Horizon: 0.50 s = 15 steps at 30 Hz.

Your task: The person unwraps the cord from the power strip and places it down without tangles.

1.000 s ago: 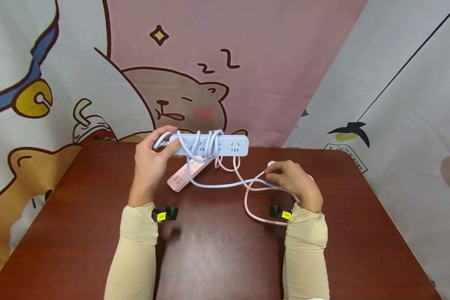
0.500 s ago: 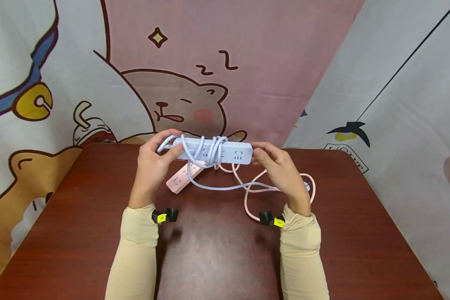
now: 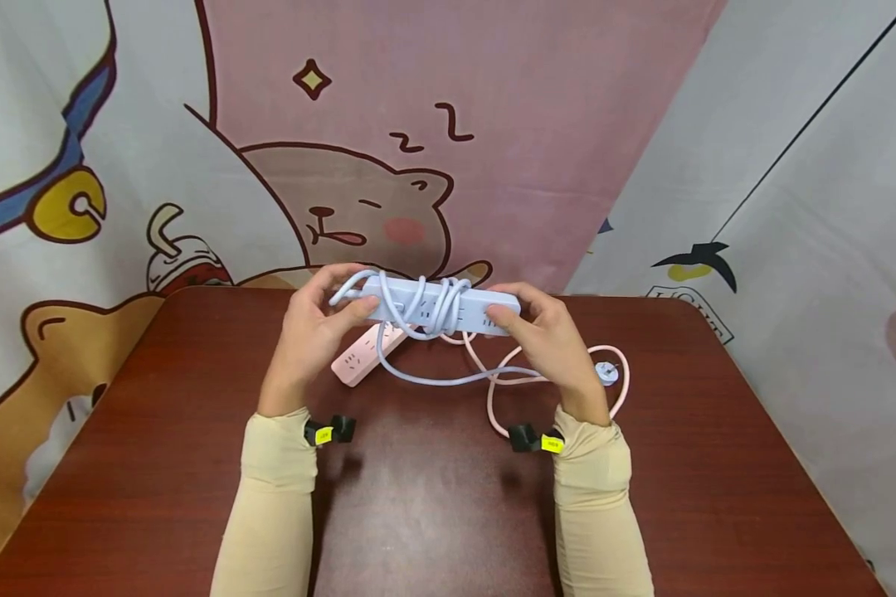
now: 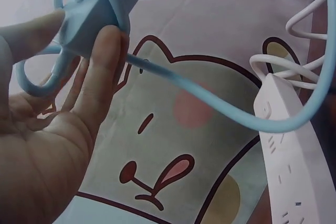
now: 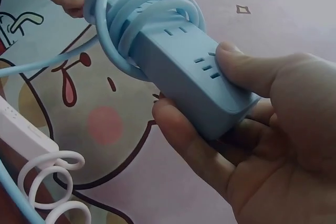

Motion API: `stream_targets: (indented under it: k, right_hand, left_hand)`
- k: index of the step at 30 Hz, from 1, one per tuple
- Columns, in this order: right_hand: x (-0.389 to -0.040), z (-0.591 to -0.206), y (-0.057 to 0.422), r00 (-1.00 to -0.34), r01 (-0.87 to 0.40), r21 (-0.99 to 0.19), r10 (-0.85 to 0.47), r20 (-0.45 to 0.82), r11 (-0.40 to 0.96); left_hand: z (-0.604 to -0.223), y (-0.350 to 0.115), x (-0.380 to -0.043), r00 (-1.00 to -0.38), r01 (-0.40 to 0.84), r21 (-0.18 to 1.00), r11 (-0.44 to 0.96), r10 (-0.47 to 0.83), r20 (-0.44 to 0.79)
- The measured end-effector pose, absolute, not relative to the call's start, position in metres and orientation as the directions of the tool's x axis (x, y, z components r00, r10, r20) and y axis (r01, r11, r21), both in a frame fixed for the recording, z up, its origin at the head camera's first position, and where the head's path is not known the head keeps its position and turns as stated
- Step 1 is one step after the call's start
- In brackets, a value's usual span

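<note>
A light blue power strip (image 3: 472, 309) is held up above the table, its own cord (image 5: 157, 3) wound several times around its middle. My left hand (image 3: 309, 332) grips the cord end, thumb on the socket face and fingers behind. At the opposite end my right hand (image 3: 560, 340) grips the strip, its thumb (image 5: 247, 69) lying over the sockets. A loose length of blue cord (image 4: 210, 98) hangs from the windings and runs rightward. Beyond the right hand the blue strip's plug (image 3: 606, 373) lies on the table.
Below the blue strip, a pink power strip (image 3: 362, 356) lies at an angle on the brown table (image 3: 433, 497). Its pink cord (image 3: 493, 414) loops to the right, beneath the right hand and around the plug. A printed curtain (image 3: 538, 124) hangs behind the table.
My right hand has left the loose cord near the plug and now grips the strip's right end. The strip has shifted slightly right and lower, its right end dipping.
</note>
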State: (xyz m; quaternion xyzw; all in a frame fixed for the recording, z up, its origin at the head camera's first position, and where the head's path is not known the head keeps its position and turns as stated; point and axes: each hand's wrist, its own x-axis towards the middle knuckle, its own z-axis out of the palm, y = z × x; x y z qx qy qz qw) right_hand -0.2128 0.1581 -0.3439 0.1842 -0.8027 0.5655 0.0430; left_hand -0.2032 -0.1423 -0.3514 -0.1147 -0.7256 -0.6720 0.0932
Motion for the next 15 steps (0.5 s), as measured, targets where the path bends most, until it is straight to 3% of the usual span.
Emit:
stream_targets:
  k: [6, 11, 15]
  right_hand:
    - [-0.214, -0.344, 0.162, -0.928, -0.344, -0.894, -0.248, 0.278, 0.286]
    - [-0.213, -0.344, 0.168, -0.925, -0.310, -0.913, -0.307, 0.225, 0.265]
    - [-0.215, -0.349, 0.174, -0.865, -0.313, -0.947, -0.433, 0.252, 0.075]
  left_hand:
    - [-0.353, -0.140, -0.205, -0.970, 0.240, 0.955, 0.177, -0.003, 0.244]
    - [-0.353, -0.141, -0.206, -0.959, 0.264, 0.937, 0.228, -0.046, 0.281]
    - [-0.352, -0.142, -0.206, -0.952, 0.291, 0.934, 0.210, -0.037, 0.305]
